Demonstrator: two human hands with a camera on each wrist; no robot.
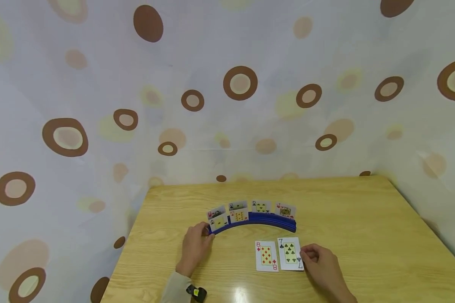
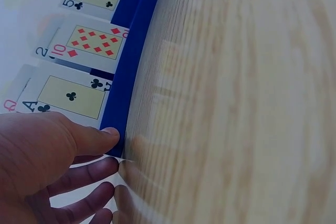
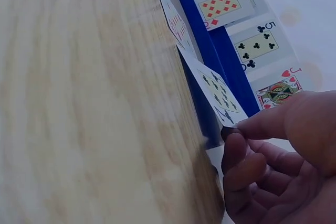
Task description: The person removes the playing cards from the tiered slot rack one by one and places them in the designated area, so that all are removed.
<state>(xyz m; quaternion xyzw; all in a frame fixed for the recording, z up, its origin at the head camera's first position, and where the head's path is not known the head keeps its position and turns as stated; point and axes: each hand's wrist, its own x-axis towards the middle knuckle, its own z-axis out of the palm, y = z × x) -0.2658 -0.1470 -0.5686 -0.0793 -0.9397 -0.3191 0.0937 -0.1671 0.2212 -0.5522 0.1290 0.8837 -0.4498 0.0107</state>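
While the left hand (image 1: 194, 249) steadies the curved blue plastic card rack (image 1: 255, 222), right fingers (image 3: 273, 124) pinch the seven of clubs card (image 1: 290, 253) at lower centre; a nudge could topple the racked cards.

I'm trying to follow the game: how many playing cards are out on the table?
8 show. Two lie flat: the eight of diamonds and seven of clubs. Six stand in the blue holder, overlapping in pairs; more may be hidden.

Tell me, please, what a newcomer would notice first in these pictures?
Probably the curved blue rack standing mid-table with cards fanned in it, the left hand touching its left end. In front lie an eight of diamonds and a seven of clubs, whose corner the right hand pinches.
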